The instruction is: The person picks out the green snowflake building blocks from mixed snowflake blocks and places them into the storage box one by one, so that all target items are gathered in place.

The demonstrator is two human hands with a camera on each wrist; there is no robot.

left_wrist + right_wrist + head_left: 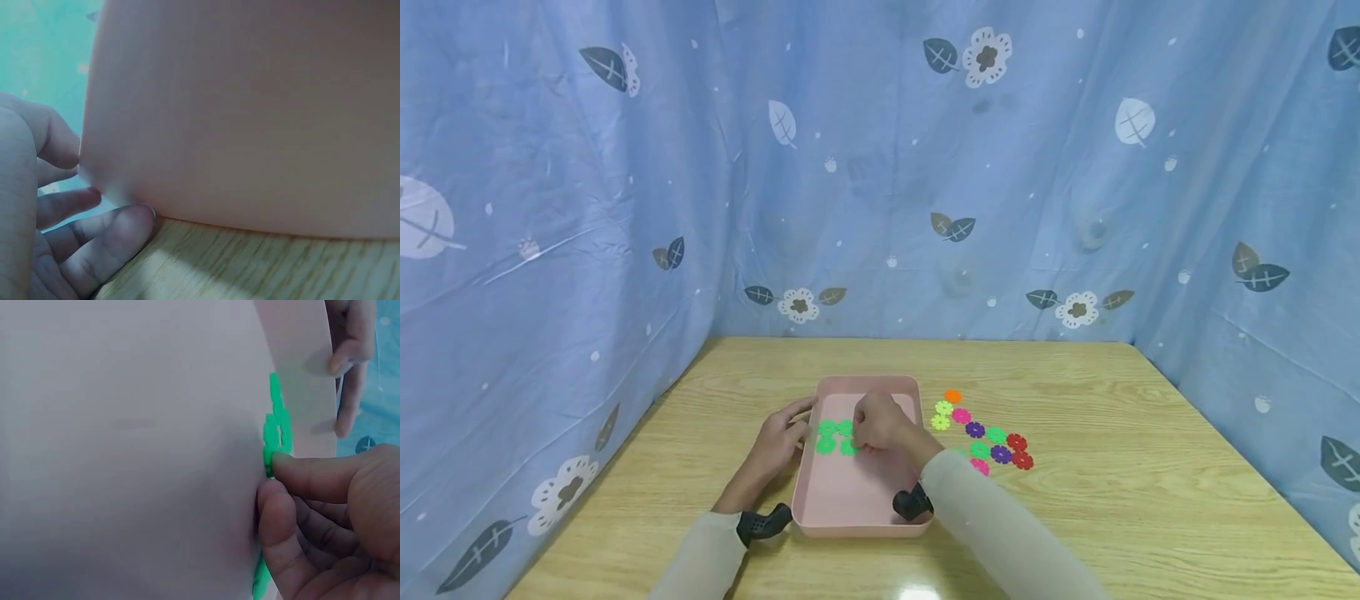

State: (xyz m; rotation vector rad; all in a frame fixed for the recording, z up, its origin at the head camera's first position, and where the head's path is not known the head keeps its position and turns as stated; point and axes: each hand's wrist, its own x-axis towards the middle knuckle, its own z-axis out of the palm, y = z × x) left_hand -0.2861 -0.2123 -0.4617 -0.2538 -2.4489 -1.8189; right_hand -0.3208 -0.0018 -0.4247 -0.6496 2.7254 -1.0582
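A pink plastic tray [850, 508] lies on the table. Several green flower-shaped discs [826, 446] lie flat in its left half. My right hand [880, 421] is inside the tray with thumb and fingertips drawn together. It pinches a mostly hidden reddish disc [871, 450], right beside the green discs [275, 431]. Only a dark red edge shows under the fingertip in the right wrist view. My left hand [778, 437] rests at the tray's outer left side. In the left wrist view, its fingertips touch the tray wall [237, 125] near the corner and bottom edge.
Right of the tray, loose discs lie on the wooden table [1150, 467]: an orange disc [952, 396], yellow discs [941, 422], pink, purple [975, 430], green and red discs [1022, 460]. A blue patterned curtain [880, 167] hangs around the table's back and sides.
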